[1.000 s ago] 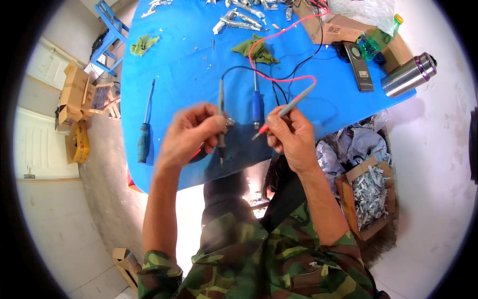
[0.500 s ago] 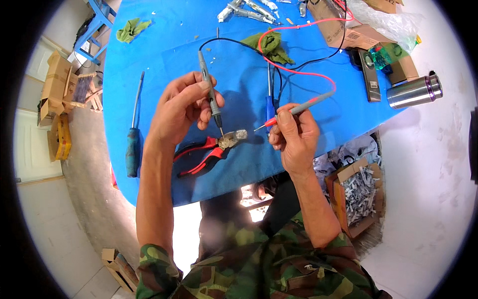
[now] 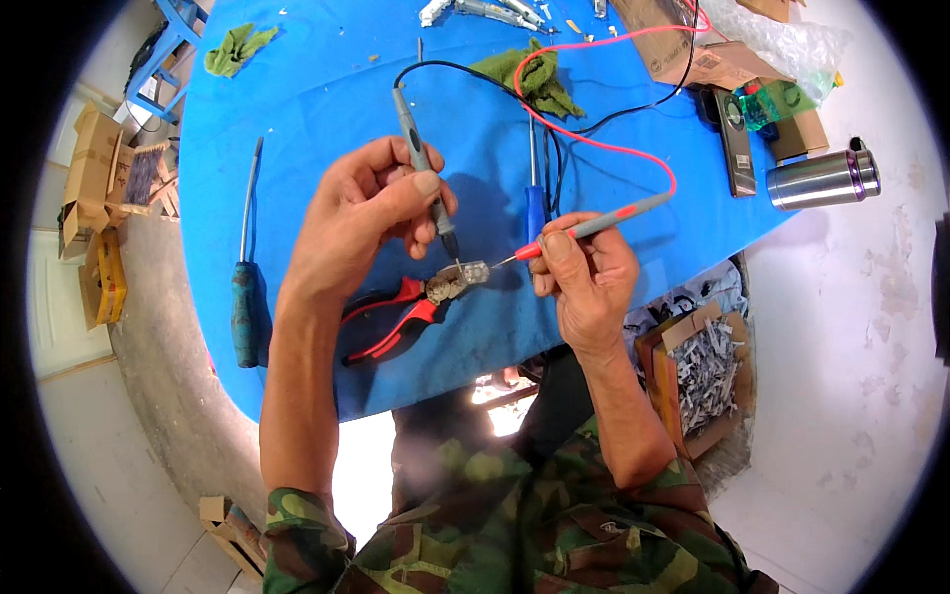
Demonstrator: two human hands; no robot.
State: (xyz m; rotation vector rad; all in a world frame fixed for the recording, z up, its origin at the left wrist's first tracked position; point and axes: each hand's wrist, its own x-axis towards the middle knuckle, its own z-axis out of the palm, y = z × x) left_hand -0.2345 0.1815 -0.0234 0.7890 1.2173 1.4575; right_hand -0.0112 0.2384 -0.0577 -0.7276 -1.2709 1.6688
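My left hand [image 3: 374,203] pinches a grey test probe [image 3: 414,144] with a black lead, its metal tip angled down at the pliers' jaws. In my right hand [image 3: 586,282] is a red-and-grey test probe [image 3: 621,211] on a red lead. Its tip points left and lies right by a small clear piece [image 3: 477,272]; whether they touch, I cannot tell. That piece sits at the jaw end of red-and-black pliers [image 3: 416,315], which lie on the blue tabletop [image 3: 327,99]. Just beyond my right hand lies a blue-handled screwdriver [image 3: 535,213].
A teal-handled screwdriver [image 3: 243,307] lies at the left. Green rags [image 3: 539,81], several whitish parts [image 3: 495,12], an open carton [image 3: 663,49], a dark flat device [image 3: 734,148] and a steel flask [image 3: 821,181] are farther off. Below the right edge stands a box of scraps [image 3: 708,381].
The red probe's tip has come left and down, closer to the clear piece. The other probe's tip has shifted right along the pliers' jaws toward it. The view has shifted slightly.
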